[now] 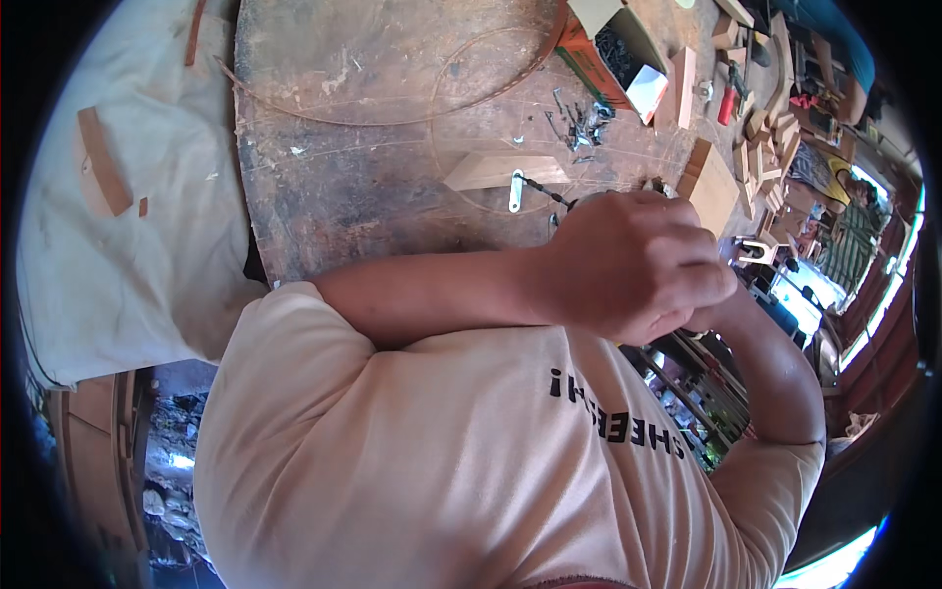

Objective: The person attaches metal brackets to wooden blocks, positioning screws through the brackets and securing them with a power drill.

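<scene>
My left hand (643, 260) is closed in front of me, its knuckles and curled fingers toward the camera. Whatever it grips is hidden. Behind it, my right hand (699, 316) is mostly covered, so its fingers cannot be made out. Just beyond my hands, an angled pale wooden piece (474, 173) lies on the worn bench (343, 187). A small pale metal plate (515, 198) rests on it, with a dark, thin, jointed item (540, 187) running from the plate to behind my left hand. A pile of small dark metal hardware (589, 126) lies farther back.
An open orange box (596, 64) of dark hardware stands at the back. Wood blocks (708, 191), offcuts and a red-handled tool (728, 103) crowd the right. A cloth-covered surface (137, 265) with wood strips is at left. Someone in green stripes (849, 245) appears at far right.
</scene>
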Available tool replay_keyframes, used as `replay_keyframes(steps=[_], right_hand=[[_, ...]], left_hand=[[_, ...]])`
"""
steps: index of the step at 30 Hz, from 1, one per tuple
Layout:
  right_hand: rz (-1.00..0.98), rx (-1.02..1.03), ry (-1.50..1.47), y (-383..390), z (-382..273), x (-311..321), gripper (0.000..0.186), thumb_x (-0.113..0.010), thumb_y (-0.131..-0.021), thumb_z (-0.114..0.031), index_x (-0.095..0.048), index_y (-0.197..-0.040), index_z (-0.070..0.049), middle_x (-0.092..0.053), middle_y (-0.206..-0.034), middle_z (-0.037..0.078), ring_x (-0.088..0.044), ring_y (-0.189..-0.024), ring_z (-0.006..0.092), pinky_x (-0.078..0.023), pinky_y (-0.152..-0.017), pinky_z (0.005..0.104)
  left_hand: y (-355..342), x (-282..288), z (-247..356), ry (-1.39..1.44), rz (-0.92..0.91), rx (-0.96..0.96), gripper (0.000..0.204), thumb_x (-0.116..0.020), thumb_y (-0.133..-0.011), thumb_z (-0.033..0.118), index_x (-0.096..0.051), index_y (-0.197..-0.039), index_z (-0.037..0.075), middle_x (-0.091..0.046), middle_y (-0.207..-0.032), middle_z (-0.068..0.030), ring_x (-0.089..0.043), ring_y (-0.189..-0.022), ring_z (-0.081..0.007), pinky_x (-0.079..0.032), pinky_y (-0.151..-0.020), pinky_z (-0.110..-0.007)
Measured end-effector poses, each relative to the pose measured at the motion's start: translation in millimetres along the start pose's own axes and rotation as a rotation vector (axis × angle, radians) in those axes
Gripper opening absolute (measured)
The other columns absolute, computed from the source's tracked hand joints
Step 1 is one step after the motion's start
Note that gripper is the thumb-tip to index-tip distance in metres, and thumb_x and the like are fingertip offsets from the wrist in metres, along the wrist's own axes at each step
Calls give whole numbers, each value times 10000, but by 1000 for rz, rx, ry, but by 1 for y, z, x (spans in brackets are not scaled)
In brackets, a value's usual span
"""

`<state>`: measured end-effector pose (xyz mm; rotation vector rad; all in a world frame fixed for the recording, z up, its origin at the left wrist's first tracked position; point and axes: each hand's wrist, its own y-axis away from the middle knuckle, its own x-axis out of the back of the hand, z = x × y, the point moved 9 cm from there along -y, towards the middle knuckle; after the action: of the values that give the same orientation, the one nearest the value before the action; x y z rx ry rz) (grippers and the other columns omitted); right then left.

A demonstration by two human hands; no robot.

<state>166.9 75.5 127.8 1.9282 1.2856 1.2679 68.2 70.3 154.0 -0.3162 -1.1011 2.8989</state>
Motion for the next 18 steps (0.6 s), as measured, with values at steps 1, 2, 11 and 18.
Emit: replay_keyframes(steps=[1, 2, 11, 18], right_hand=[[23, -45, -56, -1, 3, 3, 445, -719, -748, -185, -584, -1160, -87, -586, -1160, 137, -568, -1130, 295, -476, -934, 398], [48, -90, -111, -1, 6, 5, 470, -718, -748, -192, -571, -1183, -91, -583, -1174, 137, -571, -1132, 288, -477, -935, 395], [101, -250, -351, 9, 32, -15, 329, -529, -886, -217, -550, -1180, -68, -594, -1137, 111, -587, -1097, 210, -485, -888, 322], [100, -317, -217, 3, 29, -7, 278, -565, -832, -224, -585, -1064, -71, -620, -1015, 106, -620, -995, 211, -497, -825, 339]], left_hand=[[0, -1, -2, 17, -7, -13, 355, -713, -615, 137, -672, -965, 100, -610, -809, -17, -598, -756, -198, -530, -640, -325], [1, -3, -4, 19, -5, -5, 355, -713, -615, 137, -672, -965, 100, -610, -809, -17, -598, -756, -198, -530, -640, -325], [3, -4, 1, 18, 34, -61, 260, -639, -667, 177, -632, -899, 60, -547, -777, -21, -571, -749, -192, -523, -616, -322], [4, -7, 0, 28, 3, -59, 291, -637, -630, 191, -618, -888, 59, -533, -770, -19, -573, -764, -195, -526, -639, -324]])
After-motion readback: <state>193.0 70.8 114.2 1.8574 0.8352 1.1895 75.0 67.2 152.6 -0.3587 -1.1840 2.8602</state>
